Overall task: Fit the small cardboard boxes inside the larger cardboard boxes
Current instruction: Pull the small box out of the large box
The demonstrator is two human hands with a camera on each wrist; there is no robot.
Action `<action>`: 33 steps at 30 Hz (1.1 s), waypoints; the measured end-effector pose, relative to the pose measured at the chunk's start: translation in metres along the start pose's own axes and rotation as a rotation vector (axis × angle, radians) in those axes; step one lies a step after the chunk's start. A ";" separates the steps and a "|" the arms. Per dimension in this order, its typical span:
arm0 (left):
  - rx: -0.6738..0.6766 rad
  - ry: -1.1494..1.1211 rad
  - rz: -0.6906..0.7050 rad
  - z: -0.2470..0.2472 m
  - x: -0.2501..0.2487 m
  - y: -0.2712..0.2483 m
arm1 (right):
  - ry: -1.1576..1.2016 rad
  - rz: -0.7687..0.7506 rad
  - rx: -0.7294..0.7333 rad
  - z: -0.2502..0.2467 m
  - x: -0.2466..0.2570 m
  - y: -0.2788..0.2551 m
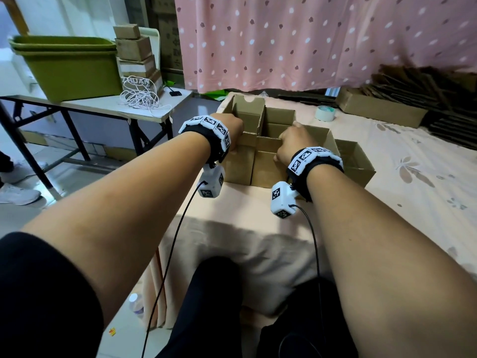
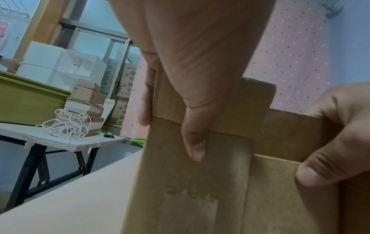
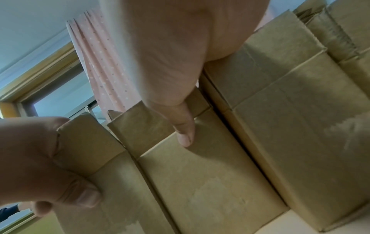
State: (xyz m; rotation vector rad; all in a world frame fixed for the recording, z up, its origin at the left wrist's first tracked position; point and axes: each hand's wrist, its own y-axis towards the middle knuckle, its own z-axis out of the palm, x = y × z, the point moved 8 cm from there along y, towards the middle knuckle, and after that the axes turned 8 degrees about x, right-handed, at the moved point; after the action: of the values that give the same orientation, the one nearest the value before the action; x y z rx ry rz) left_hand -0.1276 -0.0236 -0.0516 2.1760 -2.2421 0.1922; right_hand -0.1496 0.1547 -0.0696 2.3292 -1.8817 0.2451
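Looks like this one's somewhere in the middle, honestly. Both hands are on a cluster of open brown cardboard boxes sitting on the pink floral-cloth table (image 1: 387, 161). The left hand (image 1: 233, 130) pinches the raised flap of the left box (image 1: 238, 164), thumb pressed flat on the outside and fingers hooked over the top edge. The right hand (image 1: 290, 146) has the near wall of the middle box (image 1: 265, 169) the same way, thumb outside, fingers curled down inside (the right wrist view shows that thumb lying right on the flap fold).

Those two boxes stand side by side and touching, with another open box (image 1: 357, 161) just to the right of them and a taller open one (image 1: 247, 109) behind. Here's the thing though: from the head view I can't tell whether any small box is actually seated inside a bigger one yet. The interiors are mostly hidden by hands and flaps, and the walls overlap confusingly.

My guess is the current step is holding flaps open or lining boxes up for nesting, so nothing reads as finished. There's a flatter open box (image 1: 379, 109) further back on the right near a roll of tape (image 1: 324, 113), untouched, so probably more to go.
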 end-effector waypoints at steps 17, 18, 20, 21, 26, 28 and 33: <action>0.044 -0.035 -0.003 0.009 0.003 0.006 | -0.004 -0.089 -0.430 -0.131 0.036 -0.040; 0.050 -0.028 -0.009 0.011 0.004 0.007 | -0.007 -0.080 -0.474 -0.142 0.040 -0.046; 0.051 -0.009 -0.008 0.012 0.004 0.008 | 0.016 -0.075 -0.550 -0.156 0.047 -0.055; 0.049 0.001 -0.006 0.013 0.004 0.010 | 0.042 -0.078 -0.575 -0.161 0.050 -0.057; 0.013 0.039 0.013 0.009 0.002 0.006 | 0.177 -0.158 -0.616 -0.159 0.071 -0.054; -0.018 0.037 0.017 0.007 -0.001 0.000 | 0.216 -0.202 -0.598 -0.151 0.080 -0.048; -0.021 0.025 0.010 0.005 -0.004 -0.007 | 0.344 -0.258 -0.546 -0.136 0.088 -0.039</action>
State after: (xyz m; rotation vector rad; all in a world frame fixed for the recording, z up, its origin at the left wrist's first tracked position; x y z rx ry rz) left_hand -0.1203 -0.0206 -0.0564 2.1408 -2.2316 0.1930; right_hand -0.0987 0.1073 0.0816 1.9699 -1.2726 0.0790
